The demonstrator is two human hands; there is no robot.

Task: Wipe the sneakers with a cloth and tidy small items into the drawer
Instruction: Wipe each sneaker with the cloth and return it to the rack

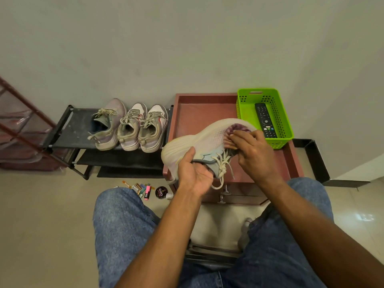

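My left hand (pixel 194 173) grips a pale sneaker (pixel 205 140) by its heel opening, holding it on its side over the reddish drawer cabinet (pixel 199 113), sole facing away. My right hand (pixel 252 150) presses a purple-pink cloth (pixel 236 132) against the toe end of the shoe. Loose laces hang below. Three more worn sneakers (pixel 129 126) stand side by side on the black shoe rack (pixel 72 129). Small items lie on the floor by my left knee: markers and pens (pixel 141 189), a round polish tin (pixel 161 192) and a small bottle (pixel 170 196).
A green plastic basket (pixel 278 113) holding a black remote (pixel 266 120) sits at the cabinet top's right rear. Drawer handles (pixel 225 193) show on the cabinet front. A red frame rack (pixel 20 125) stands at far left, a black metal frame (pixel 315 156) at right. My jeans-clad knees flank a stool.
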